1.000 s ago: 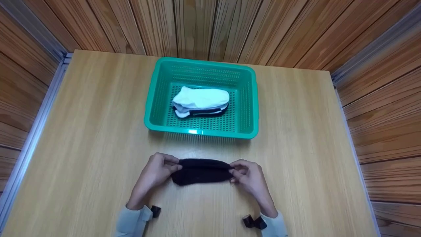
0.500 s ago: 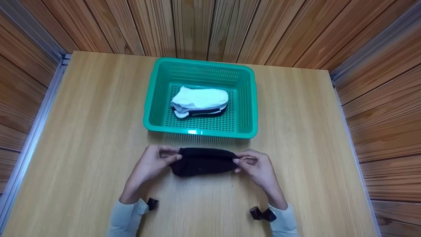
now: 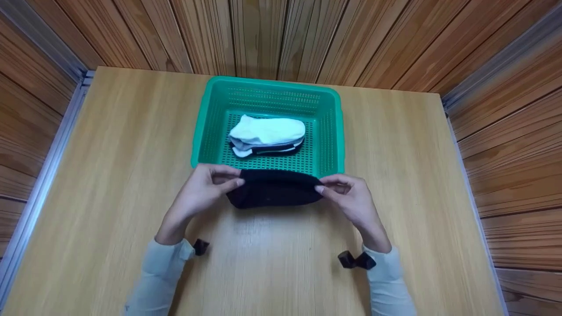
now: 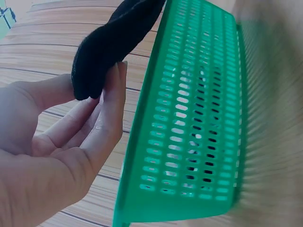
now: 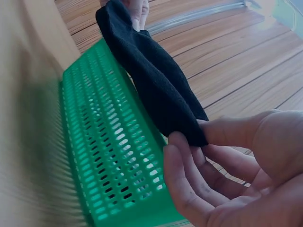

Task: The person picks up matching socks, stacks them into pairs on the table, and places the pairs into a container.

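Note:
A black sock [image 3: 276, 191] is stretched sideways between both hands, just at the near rim of the green basket [image 3: 340, 131]. My left hand [image 3: 202, 188] pinches its left end between thumb and fingers. The right hand [image 3: 349, 197] pinches the other end the same way. In the left wrist view the sock [image 4: 102, 52] overhangs the thumb and fingers, higher than most of the basket wall [image 4: 189, 118]. Seen from the right wrist, the sock [image 5: 156, 75] sags slightly along its length. Inside the basket lies a stack of folded socks [image 3: 268, 131], white on top and dark below.
The basket stands on a light wooden table [image 3: 131, 145] toward its back edge. Wood-panelled walls [image 3: 259, 39] close in the back and both sides. A small black block [image 3: 358, 260] is at the right sleeve, and another [image 3: 201, 247] at the left one.
Both hands have carried the black sock forward, away from the body, from the bare table to the basket's near rim, which it now partly covers. The basket and its stack have stayed put.

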Demonstrator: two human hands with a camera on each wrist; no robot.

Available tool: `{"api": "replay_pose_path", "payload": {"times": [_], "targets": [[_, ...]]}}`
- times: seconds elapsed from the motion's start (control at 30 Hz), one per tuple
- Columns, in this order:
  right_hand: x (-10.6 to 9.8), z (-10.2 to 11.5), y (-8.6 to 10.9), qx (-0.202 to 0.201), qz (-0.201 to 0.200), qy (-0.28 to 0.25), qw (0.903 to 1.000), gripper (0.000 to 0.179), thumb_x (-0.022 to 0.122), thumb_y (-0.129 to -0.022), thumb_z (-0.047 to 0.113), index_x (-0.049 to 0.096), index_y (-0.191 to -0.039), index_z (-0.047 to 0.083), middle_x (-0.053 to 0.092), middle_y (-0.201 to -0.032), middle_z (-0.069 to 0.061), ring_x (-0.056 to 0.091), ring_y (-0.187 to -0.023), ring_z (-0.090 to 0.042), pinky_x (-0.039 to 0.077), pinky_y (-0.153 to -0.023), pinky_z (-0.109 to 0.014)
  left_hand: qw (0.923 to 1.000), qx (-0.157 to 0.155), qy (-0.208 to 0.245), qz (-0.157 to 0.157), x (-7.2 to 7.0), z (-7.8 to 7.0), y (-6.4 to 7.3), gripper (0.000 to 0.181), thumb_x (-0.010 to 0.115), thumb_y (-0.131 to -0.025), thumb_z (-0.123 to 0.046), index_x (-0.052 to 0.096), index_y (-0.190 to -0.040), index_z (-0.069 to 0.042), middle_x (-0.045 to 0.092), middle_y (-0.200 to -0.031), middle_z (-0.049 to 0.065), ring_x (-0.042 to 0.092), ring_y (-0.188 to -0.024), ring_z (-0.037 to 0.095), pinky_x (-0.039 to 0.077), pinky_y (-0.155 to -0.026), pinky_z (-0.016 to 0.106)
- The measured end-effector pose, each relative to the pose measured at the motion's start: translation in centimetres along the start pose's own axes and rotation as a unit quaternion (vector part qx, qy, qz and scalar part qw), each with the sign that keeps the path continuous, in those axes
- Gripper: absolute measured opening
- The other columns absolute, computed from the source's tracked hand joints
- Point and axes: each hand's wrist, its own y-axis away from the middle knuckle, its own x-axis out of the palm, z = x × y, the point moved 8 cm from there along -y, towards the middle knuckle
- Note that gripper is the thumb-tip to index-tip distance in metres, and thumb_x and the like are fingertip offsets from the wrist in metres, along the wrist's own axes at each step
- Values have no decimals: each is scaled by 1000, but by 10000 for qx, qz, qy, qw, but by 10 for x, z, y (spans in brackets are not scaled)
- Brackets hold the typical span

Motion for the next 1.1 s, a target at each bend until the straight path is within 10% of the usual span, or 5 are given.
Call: {"api": "replay_pose_path", "payload": {"times": [0.2, 0.67, 1.1], "targets": [[-10, 16, -18, -10, 68, 137, 9999, 25, 79, -92, 5, 76, -114, -4, 78, -100, 4, 75, -86, -7, 59, -76, -24, 9996, 252, -133, 64, -9, -21, -12, 27, 72, -100, -17, 74, -126, -9, 76, -125, 11, 75, -103, 17, 59, -85, 21], [-16, 52, -66, -137, 402, -1341, 9900, 17, 73, -93, -6, 78, -108, 3, 72, -109, -7, 79, -91, -16, 64, -85, -33, 9972, 659, -354, 46, -32, -62, -49, 28, 71, -101, -17, 71, -126, -5, 73, -118, 12, 72, -95, 12, 58, -83, 20], [-10, 67, -109, 119, 263, -1226, 9920, 15, 74, -93, -3, 72, -108, -2, 80, -91, -3, 79, -86, -16, 65, -81, -33, 9966, 323, -759, 52, -56, -83, -86, 18, 69, -102, -18, 76, -112, -5, 70, -94, -3, 54, -66, 6, 47, -61, 19]]}}
